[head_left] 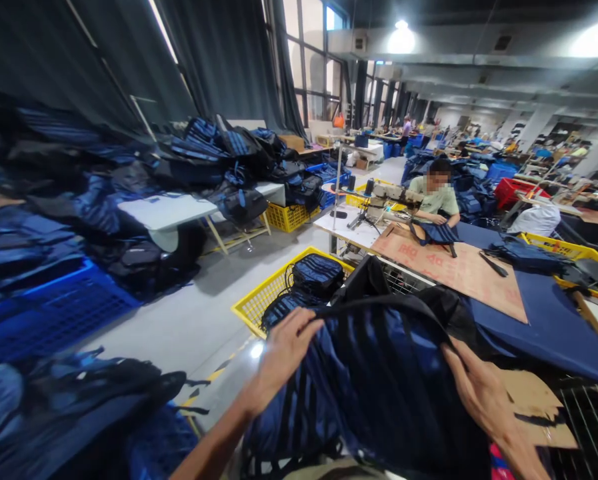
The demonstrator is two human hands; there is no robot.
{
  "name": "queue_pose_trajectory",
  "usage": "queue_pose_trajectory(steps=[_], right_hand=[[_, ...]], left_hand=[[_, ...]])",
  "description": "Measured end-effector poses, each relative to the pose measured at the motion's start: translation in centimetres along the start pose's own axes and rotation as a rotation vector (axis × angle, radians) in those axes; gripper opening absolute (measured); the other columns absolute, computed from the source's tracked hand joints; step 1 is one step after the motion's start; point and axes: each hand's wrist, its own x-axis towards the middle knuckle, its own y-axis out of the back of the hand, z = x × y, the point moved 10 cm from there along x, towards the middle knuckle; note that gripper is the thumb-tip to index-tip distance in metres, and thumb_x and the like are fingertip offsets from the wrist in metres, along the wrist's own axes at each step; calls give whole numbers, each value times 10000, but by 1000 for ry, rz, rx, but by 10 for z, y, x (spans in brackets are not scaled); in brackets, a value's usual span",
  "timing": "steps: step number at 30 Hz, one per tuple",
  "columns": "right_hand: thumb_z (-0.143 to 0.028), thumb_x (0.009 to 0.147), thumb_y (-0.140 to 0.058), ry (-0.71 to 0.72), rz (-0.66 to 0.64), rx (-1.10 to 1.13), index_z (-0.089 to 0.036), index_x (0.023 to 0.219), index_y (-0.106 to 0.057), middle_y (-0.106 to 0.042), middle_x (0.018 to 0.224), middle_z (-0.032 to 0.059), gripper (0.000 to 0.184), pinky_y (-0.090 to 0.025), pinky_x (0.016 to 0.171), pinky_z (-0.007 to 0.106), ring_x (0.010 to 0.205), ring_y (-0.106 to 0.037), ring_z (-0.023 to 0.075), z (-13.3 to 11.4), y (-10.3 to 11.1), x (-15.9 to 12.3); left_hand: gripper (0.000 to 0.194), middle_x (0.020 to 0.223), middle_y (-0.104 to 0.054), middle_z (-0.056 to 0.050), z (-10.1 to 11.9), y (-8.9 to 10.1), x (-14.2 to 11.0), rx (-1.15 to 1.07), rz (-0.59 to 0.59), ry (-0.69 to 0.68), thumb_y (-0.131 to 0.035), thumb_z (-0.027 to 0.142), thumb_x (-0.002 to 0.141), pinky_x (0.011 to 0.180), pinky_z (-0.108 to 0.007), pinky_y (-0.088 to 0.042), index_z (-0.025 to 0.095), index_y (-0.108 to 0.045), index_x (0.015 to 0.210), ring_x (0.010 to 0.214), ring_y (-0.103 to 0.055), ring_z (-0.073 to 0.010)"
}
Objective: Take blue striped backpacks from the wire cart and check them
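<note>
Close in front of me is a dark blue and black striped backpack (pixel 379 360), held up between both hands. My left hand (pixel 291 340) pinches its upper left edge, with the fingers closed over the fabric. At the upper right side, my right hand (pixel 476 380) grips the edge; some of its fingertips are hidden behind the cloth. Another blue striped piece (pixel 293 413) hangs at the lower left of the backpack. Just beyond it stands a yellow crate (pixel 249 310) with finished-looking striped bags (pixel 319 270) inside.
Ahead to the right, a co-worker (pixel 433 193) sits at a sewing machine (pixel 393 193) and handles a blue piece. A cardboard sheet (pixel 443 267) lies on that table. Blue crates (pixel 53 310) piled with bags stand on the left. Torn cardboard (pixel 533 400) lies at lower right.
</note>
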Motion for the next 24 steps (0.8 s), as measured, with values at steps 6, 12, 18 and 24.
queue_pose_trajectory(steps=[6,12,18,24], right_hand=[[-709,1082,-563,-136,-24,338,-234,734,-522,-476,659,-50,590,-373,579,259,633,-438,135,-42,-99,61],[-685,1098,-494,-264,-267,405,-215,937,-693,-692,874,8,536,-481,784,281,860,-627,198,8,-263,72],[-426,1035,-651,-705,-576,286,-217,1271,-739,-774,936,31,327,-561,863,314,899,-739,215,149,-340,-32],[-384,1053,-738,-1171,-652,260,-172,899,-680,-628,690,-51,268,-480,560,240,543,-562,111,267,-286,-186]], left_hand=[[385,888,-768,-55,1,78,43,680,473,-202,-564,500,1149,732,-342,-457,215,-798,1039,838,-699,-231],[436,1277,-776,-182,-82,61,39,850,312,7,-473,411,1158,1057,-468,-509,155,-758,1366,1187,-673,-351],[551,1648,-631,-215,-205,-110,-123,720,-310,148,-429,412,1161,1282,-644,-426,188,-608,1631,1575,-534,-394],[607,1729,-525,-250,-249,-164,-211,796,-490,256,-386,419,1160,1322,-701,-352,152,-528,1687,1638,-471,-404]])
